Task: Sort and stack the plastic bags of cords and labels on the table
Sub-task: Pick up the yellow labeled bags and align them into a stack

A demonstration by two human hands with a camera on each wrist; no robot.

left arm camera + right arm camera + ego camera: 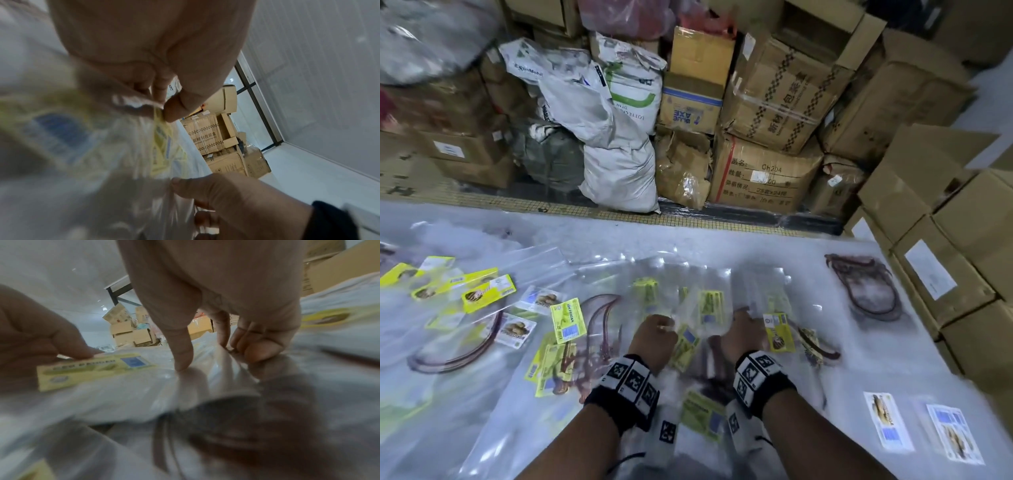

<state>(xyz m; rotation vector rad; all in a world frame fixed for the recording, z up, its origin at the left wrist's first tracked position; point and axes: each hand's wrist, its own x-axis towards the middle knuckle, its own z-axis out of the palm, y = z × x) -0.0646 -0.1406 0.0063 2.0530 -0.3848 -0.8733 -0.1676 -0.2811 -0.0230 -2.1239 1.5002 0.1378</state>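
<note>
Both hands pinch the clear bag (697, 329) mid-table: left hand (654, 339), right hand (741, 334). Loose bags (482, 301) and cardboard boxes (767, 171) crowd all around.

Clear, glossy plastic bags (690, 308) hold yellow paper labels (567, 320). Behind the bags stand matt brown cardboard boxes (763, 171) and woven white sacks (616, 171).

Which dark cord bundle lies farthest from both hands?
The cord bundle at the table's far right edge, beside the stacked cartons. It lies alone; the other cords sit beside or left of the hands.
</note>
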